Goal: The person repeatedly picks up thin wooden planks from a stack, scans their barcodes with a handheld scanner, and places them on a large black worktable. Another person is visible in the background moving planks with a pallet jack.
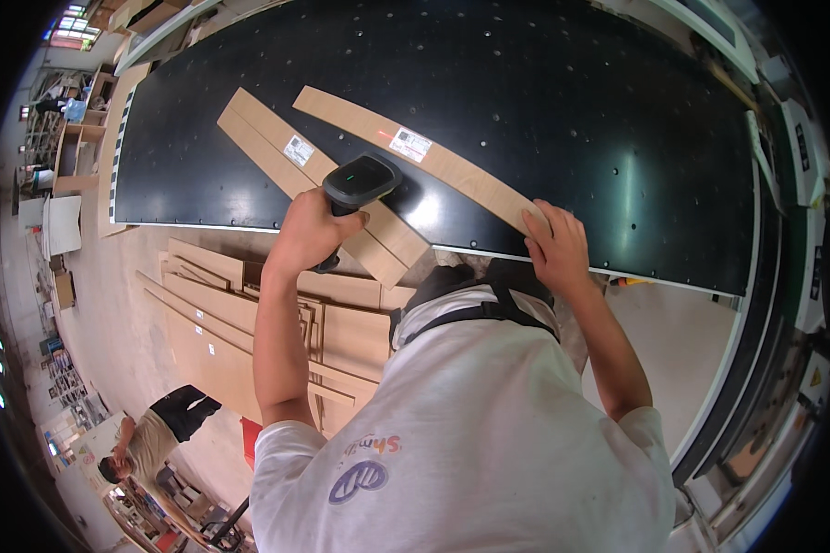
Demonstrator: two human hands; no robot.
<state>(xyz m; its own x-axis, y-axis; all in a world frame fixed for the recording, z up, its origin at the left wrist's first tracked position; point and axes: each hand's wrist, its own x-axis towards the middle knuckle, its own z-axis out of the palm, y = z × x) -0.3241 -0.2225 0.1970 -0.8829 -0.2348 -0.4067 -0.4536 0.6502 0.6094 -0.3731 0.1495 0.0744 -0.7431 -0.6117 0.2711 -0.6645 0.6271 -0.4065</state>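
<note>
My left hand (302, 232) is wrapped round the grip of a black handheld barcode scanner (361, 177), which shows a small green light on top. Ahead of the scanner lies a long wood-grain strip (475, 180) with a white printed label (410, 145); a red light line falls beside that label. My right hand (560, 247) grips the strip's near end, thumb on top. Under the scanner, another wood-grain piece (258, 134) with a lengthwise seam lies at a slant, bearing its own white label (298, 150). Its near end juts past the table edge.
The black table (563, 101) is dotted with small holes. Below its edge, at left, stand stacked wood panels (217, 323). A person (148, 452) in a beige top is at the lower left. Machine parts (807, 276) line the right side.
</note>
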